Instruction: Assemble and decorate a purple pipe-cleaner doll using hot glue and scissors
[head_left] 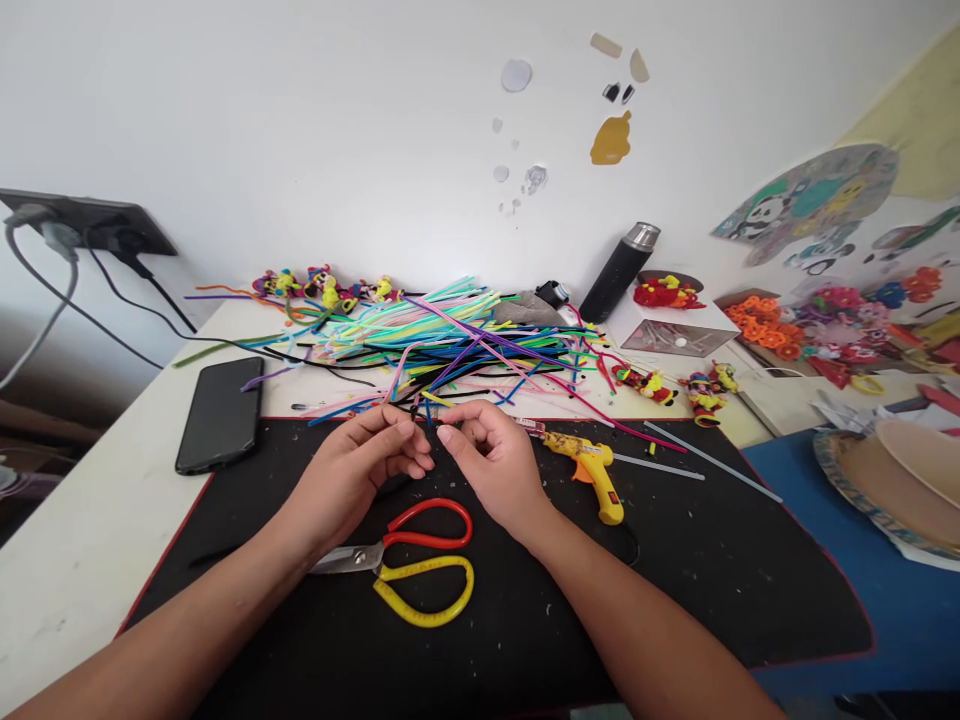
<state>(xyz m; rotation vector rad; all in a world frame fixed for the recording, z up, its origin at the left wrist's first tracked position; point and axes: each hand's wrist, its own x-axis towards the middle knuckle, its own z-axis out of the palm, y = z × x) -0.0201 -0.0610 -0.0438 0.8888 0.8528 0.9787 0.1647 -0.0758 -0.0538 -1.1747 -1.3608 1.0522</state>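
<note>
Both hands meet over the top of the black mat point(697, 580), fingertips a small gap apart. My left hand point(367, 455) pinches with thumb and forefinger, its other fingers curled loosely. My right hand point(495, 460) is also closed in a pinch. Whatever sits at the fingertips is too small to make out against the pile behind. Below lie scissors point(427, 592) with one red and one yellow handle, their blades partly under my left forearm. A yellow hot glue gun point(592, 470) rests right of my right hand. Beyond the fingers spreads a heap of colourful pipe cleaners point(450, 335).
A phone point(220, 415) lies at the left. Clear glue sticks point(712, 460) rest on the right. Small pipe-cleaner figures point(705, 398) stand near a black thermos point(619, 272) and a white box point(675, 330). Cables run from a power strip point(97, 222). A woven-rimmed basket point(847, 480) sits far right.
</note>
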